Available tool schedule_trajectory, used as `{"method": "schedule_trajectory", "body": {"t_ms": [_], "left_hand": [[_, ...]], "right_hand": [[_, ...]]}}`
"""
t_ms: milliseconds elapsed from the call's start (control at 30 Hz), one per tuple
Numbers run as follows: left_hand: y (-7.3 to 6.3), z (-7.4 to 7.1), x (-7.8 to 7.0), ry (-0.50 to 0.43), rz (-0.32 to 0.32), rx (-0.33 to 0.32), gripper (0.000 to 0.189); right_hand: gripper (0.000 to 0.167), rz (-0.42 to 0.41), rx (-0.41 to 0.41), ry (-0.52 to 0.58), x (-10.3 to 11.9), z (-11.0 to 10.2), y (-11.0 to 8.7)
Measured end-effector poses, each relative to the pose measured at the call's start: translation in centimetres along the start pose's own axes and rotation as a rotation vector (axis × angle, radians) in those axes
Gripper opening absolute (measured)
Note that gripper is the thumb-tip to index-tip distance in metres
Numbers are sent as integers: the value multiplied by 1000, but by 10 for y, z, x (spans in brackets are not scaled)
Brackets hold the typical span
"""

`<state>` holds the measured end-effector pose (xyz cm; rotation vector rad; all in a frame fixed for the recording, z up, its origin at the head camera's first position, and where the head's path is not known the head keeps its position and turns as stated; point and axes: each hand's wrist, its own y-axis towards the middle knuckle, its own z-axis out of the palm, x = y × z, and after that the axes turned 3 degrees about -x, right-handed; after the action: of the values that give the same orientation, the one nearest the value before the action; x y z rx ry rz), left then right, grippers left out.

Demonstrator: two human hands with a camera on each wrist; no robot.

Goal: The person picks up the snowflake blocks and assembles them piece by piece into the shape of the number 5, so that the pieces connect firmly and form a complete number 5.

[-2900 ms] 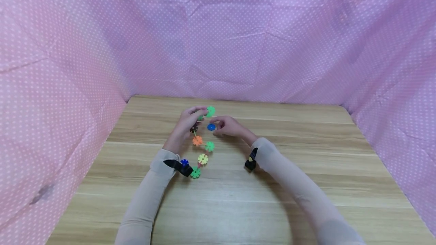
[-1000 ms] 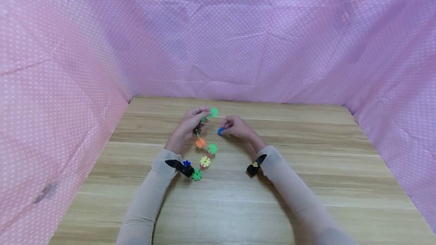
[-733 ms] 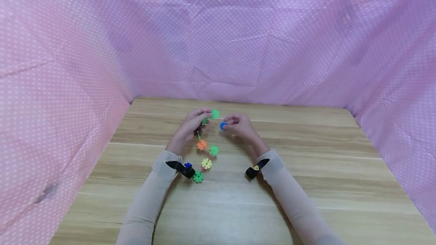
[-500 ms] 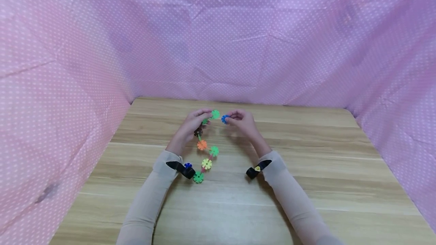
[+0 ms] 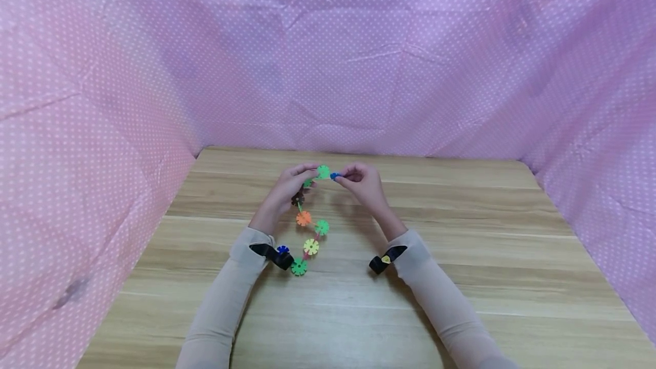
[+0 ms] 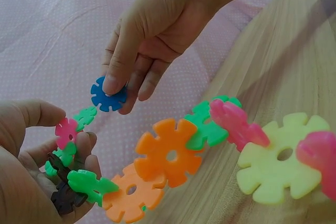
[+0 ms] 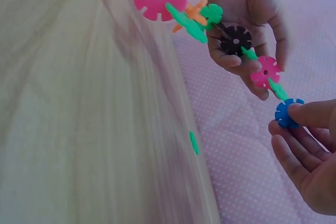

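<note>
My left hand (image 5: 288, 188) holds one end of a chain of slotted plastic snowflake discs, its thumb and fingers around a pink disc (image 6: 66, 131) and dark brown discs (image 7: 235, 40). Past that pink disc, a light green disc (image 5: 323, 172) forms the chain's tip. Between thumb and fingertips, my right hand (image 5: 365, 185) pinches a single blue disc (image 6: 105, 97), close beside the green tip. Whether blue and green touch, I cannot tell. Orange (image 6: 169, 153), green and pale yellow (image 6: 283, 156) discs continue the chain toward the left wrist.
The chain's near end has a green disc (image 5: 299, 267) and a dark blue disc (image 5: 283, 250), partly behind the left wrist strap (image 5: 271, 254). Near the wooden table's (image 5: 461, 278) edge shows a thin green piece (image 7: 194, 143). Pink dotted cloth (image 5: 328, 73) surrounds the table.
My right hand has picked up the blue disc, raised it and brought it up to the chain's green tip, turning it more edge-on. My left hand has kept its hold on the chain.
</note>
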<state>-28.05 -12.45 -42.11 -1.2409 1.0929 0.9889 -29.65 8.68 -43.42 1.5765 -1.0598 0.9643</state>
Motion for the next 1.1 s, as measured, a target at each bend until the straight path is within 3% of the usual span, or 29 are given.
{"method": "schedule_trajectory", "body": {"t_ms": [367,600,833,1100], "left_hand": [[-1,1,0,10,7,9,37],[2,1,4,2,34,5,37],[1,6,5,-37,34,-18,32],[2,9,4,-43,16,-25,33]], "right_hand": [[14,-37,-67,-7,4,10,-6],[12,-40,-45,-48,19,12,-11],[9,-73,11,-8,6,15,-7],[5,-106,4,30,3,14,-8]]}}
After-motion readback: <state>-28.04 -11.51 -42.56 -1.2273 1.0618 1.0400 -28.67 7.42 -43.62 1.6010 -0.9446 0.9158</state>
